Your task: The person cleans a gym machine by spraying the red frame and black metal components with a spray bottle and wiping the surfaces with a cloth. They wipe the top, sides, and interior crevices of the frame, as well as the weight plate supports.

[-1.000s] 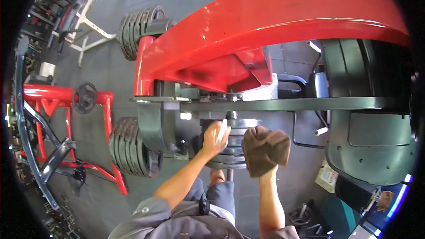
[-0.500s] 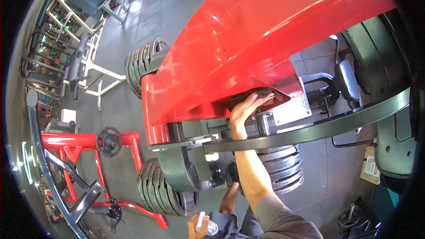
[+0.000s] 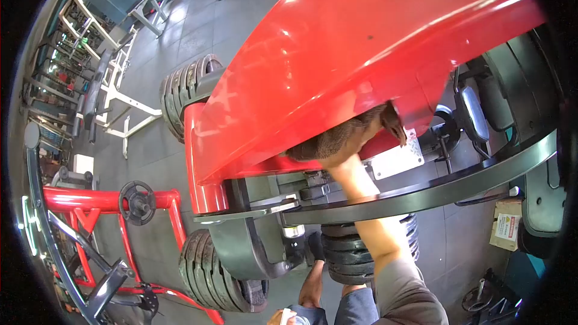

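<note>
My right hand (image 3: 360, 140) reaches up to the underside of a large red machine cover (image 3: 337, 42). A dark grey-brown cloth (image 3: 337, 138) is bunched in it, pressed against the lower lip of the cover, and covers part of the fingers. My forearm passes behind a curved dark metal bar (image 3: 421, 186). Low at the bottom edge, my left hand (image 3: 276, 318) is closed round a spray bottle (image 3: 290, 316) with a white trigger head. Most of the bottle and hand are cut off by the frame.
Stacks of black weight plates (image 3: 211, 271) hang on both sides of the machine. A red frame with a black handwheel (image 3: 137, 203) stands to the left, a white rack (image 3: 114, 90) behind it. At the right are dark pads (image 3: 472, 114) and a cardboard box (image 3: 506, 225).
My right hand has turned and moved right along the cover's lower lip, bringing the cloth into fuller view. The left hand with the spray bottle has sunk towards the bottom edge.
</note>
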`<move>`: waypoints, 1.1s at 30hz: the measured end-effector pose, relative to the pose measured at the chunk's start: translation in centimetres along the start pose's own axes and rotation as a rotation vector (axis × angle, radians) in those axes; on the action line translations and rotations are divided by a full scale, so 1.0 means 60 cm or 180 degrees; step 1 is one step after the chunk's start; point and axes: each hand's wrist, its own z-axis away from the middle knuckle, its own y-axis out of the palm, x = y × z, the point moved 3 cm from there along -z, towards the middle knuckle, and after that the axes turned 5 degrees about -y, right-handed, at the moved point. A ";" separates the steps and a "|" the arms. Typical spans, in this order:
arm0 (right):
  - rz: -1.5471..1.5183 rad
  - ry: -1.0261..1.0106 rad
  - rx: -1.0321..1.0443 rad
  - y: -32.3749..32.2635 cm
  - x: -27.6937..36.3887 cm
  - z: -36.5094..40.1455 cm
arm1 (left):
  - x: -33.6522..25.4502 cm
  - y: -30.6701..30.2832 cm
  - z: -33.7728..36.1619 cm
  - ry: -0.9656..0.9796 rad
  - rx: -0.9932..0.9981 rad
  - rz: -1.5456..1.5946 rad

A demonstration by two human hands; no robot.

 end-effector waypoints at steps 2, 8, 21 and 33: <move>-0.0157 -0.0032 -0.0278 0.058 0.038 0.033 | -0.015 0.002 -0.006 -0.0166 -0.0014 -0.0045; -0.0833 -0.0402 0.0530 -0.027 0.024 -0.032 | -0.011 0.010 -0.006 0.0405 -0.0003 -0.0411; -0.0651 -0.0842 0.0343 -0.029 0.047 -0.016 | -0.021 0.018 -0.012 0.0009 0.0151 0.0168; -0.1767 -0.0932 0.1433 -0.026 0.070 0.106 | -0.074 0.031 -0.037 0.0319 0.0070 -0.0125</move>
